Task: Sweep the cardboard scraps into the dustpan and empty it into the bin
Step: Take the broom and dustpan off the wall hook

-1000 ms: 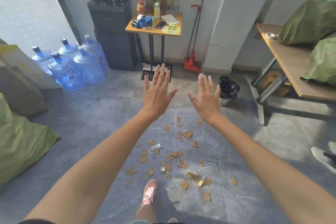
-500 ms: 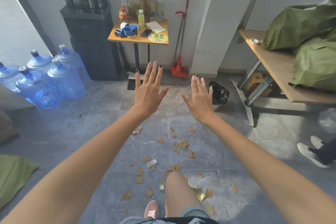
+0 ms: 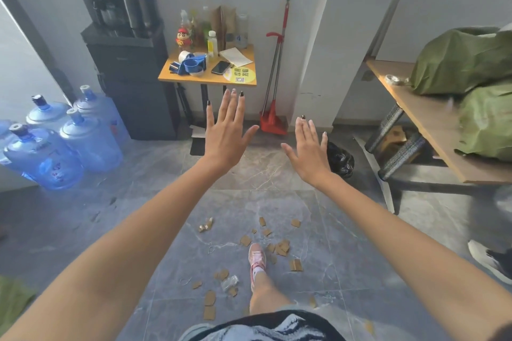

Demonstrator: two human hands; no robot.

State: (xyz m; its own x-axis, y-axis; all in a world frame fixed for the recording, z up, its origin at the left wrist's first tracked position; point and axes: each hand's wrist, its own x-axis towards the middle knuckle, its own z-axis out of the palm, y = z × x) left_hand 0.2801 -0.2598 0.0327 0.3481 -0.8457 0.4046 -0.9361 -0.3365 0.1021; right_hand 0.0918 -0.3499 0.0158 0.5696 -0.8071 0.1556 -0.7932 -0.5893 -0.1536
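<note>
Moved: the person stepped closer; a pink shoe (image 3: pixel 257 257) now stood among the scraps (image 3: pixel 281 247).
Left hand (image 3: pixel 225 134): spread, empty.
Right hand (image 3: pixel 311 151): spread, empty.
Dustpan (image 3: pixel 273 122): against the wall.
Bin (image 3: pixel 340 159): beside the right hand.

Both my arms reach straight out from the lower corners of the frame toward its middle — bare to the wrist. My left hand (image 3: pixel 225 133) is flat, fingers spread and pointing up, back toward me. My right hand (image 3: pixel 310 148) matches it, slightly lower — empty, thumb angled inward. My right leg steps forward at bottom centre.
</note>
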